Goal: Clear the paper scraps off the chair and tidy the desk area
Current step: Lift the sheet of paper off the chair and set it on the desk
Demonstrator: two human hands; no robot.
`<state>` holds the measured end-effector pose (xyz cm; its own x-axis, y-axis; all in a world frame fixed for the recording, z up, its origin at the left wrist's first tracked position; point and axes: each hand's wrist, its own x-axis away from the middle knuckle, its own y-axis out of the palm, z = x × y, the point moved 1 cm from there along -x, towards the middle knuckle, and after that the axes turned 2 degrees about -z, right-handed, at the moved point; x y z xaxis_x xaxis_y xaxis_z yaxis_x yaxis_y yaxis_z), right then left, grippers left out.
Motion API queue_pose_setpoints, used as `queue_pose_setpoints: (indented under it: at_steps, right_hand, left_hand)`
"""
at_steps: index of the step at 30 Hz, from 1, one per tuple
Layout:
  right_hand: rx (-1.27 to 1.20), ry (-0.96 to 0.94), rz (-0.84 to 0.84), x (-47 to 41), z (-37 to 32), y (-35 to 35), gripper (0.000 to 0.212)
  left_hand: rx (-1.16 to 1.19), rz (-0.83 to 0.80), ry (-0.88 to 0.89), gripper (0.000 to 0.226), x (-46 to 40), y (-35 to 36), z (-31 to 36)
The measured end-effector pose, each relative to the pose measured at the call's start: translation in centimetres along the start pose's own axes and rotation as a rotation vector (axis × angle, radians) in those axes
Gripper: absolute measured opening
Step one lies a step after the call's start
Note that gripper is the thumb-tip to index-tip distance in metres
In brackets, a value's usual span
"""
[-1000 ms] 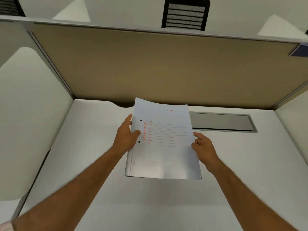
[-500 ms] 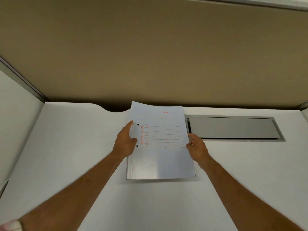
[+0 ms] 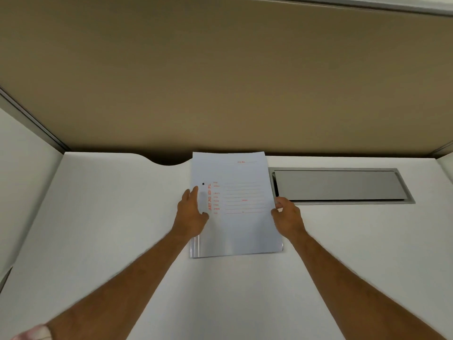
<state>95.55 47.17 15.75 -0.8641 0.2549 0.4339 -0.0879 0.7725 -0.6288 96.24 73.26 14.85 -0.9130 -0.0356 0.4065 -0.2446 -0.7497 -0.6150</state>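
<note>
A pale blue file folder (image 3: 242, 224) with red printed lines and two punch holes lies flat on the white desk (image 3: 110, 217), its far edge against the back partition. My left hand (image 3: 192, 214) rests on the folder's left edge, fingers spread over the holes. My right hand (image 3: 286, 214) grips the folder's right edge with curled fingers. No chair and no paper scraps are in view.
A grey metal cable-tray lid (image 3: 340, 185) is set into the desk just right of the folder. A tan partition (image 3: 220, 77) walls the back, white side panels (image 3: 22, 168) stand at left and right, and a curved cable cut-out (image 3: 169, 161) sits left of the folder.
The folder has gone from tilted above the desk to lying flat, pushed back against the partition. Both hands stayed on its edges; the view dropped closer to the desk.
</note>
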Motion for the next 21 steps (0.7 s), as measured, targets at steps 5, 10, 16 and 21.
queue_pose_setpoints:
  at_steps: [5,10,16,21]
  right_hand:
    - [0.077,-0.151,-0.002,5.3,-1.4,-2.7,0.050]
    - [0.084,-0.363,0.048,13.3,-2.0,-7.5,0.043]
    - [0.066,-0.551,0.152,25.5,-1.1,-15.6,0.039]
    - [0.071,-0.649,0.171,36.2,2.1,-22.2,0.042]
  left_hand:
    - [-0.012,0.090,0.133,0.072,4.7,-0.9,2.1]
    - [0.008,0.147,0.241,0.067,12.6,-2.1,6.0]
    - [0.056,0.212,0.341,0.073,27.7,-1.4,11.9]
    - [0.038,0.285,0.359,0.080,40.9,0.4,15.3]
